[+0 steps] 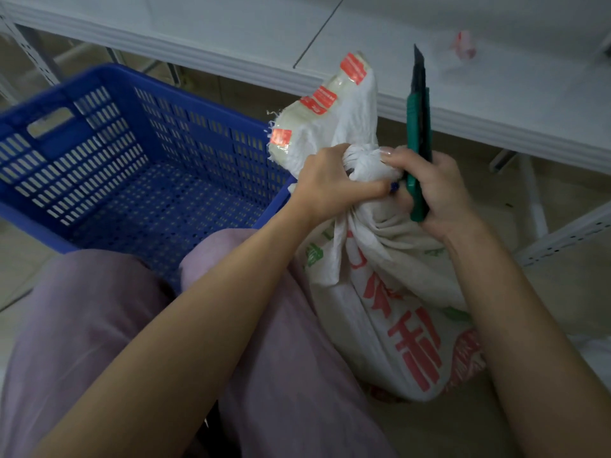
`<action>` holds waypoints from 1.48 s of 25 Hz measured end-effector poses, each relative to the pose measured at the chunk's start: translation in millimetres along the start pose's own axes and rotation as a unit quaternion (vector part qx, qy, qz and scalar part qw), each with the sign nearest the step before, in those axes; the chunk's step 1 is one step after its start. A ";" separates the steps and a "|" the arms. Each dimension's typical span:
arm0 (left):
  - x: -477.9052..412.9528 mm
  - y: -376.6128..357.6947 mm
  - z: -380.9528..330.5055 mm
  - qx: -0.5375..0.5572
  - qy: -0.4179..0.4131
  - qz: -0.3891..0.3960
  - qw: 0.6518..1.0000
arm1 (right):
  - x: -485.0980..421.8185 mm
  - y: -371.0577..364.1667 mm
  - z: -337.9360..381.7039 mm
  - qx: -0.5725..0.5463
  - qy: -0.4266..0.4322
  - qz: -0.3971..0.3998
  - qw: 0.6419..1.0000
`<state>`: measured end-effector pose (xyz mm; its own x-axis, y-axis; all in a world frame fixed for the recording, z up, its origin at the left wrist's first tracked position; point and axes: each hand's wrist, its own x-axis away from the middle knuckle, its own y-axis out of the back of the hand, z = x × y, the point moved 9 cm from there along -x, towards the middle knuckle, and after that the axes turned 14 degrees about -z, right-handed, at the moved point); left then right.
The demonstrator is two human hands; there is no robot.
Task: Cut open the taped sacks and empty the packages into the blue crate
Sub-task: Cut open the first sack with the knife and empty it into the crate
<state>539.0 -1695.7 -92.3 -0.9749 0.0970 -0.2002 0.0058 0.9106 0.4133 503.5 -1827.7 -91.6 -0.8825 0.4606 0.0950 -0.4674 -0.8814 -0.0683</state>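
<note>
A white woven sack with red and green print stands on the floor to the right of my knees. Its neck is bunched, and the flap above it carries clear tape with orange-red labels. My left hand grips the bunched neck. My right hand holds a green utility knife upright, blade pointing up, with its thumb pressed against the knot of the neck. The blue crate sits empty to the left, beyond my knees.
A white shelf board runs across the top with a small red-and-white scrap lying on it. Perforated metal shelf legs stand at the right. My legs in pink trousers fill the lower left.
</note>
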 end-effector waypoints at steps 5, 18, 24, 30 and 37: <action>3.7 0.3 -5.2 -0.041 -0.031 -0.005 0.999 | 23.4 2.9 23.2 0.165 0.109 -0.085 0.977; 3.8 26.0 -2.4 -0.076 -0.077 -0.080 0.991 | 30.2 -27.0 -8.8 -0.035 -0.147 -0.053 0.987; 4.7 33.1 -2.6 -0.087 -0.093 -0.093 0.987 | 29.1 -31.1 -10.7 -0.031 -0.164 -0.054 0.985; 10.3 24.9 -4.8 -0.070 -0.162 -0.035 0.984 | 30.0 -15.8 -12.2 0.110 -0.143 -0.067 0.981; 10.4 33.6 -23.8 -0.030 -0.235 -0.135 0.962 | 31.6 -11.1 -10.1 0.019 -0.100 -0.074 0.992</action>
<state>523.7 -1673.6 -59.3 -0.7303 0.0447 -0.6816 -0.2595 0.9049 0.3374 480.3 -1802.3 -97.8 -0.7751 0.5583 0.2959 -0.5851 -0.8110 -0.0023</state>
